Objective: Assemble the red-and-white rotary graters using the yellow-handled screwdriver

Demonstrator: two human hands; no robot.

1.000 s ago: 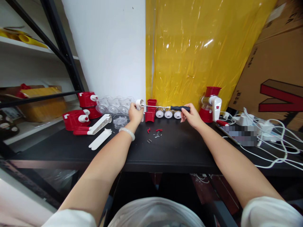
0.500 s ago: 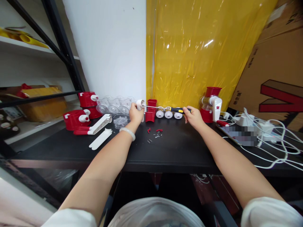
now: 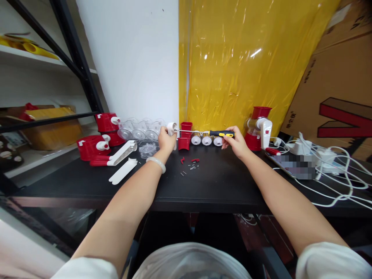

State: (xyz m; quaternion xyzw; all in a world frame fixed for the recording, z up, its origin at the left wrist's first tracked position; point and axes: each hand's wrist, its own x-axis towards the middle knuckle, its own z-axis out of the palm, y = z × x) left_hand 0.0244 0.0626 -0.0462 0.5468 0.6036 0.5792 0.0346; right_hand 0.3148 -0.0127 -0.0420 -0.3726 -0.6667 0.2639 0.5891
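My left hand (image 3: 166,140) is closed around a white plastic part (image 3: 172,128) with a round opening facing right. A screwdriver (image 3: 221,133) with a black and yellow handle lies level in the fingers of my right hand (image 3: 236,142). Its long shaft reaches left to the white part, and the tip meets the opening there; the exact contact is too small to see. Below the hands, small red parts (image 3: 195,160) and several small metal pins or screws (image 3: 193,167) lie on the black table (image 3: 203,190). Red plastic pieces (image 3: 184,143) stand just behind the shaft.
Red bases (image 3: 90,148), a white handle shell (image 3: 124,171) and clear plastic cups (image 3: 139,130) are at left. Metal-rimmed drums (image 3: 206,140) line the back. An assembled red and white grater (image 3: 261,130), a phone (image 3: 293,164) and white cables (image 3: 334,166) sit at right.
My right hand's fingers have shifted on the screwdriver handle, and its yellow marking shows at another angle. My left hand and the white part stay nearly in place.
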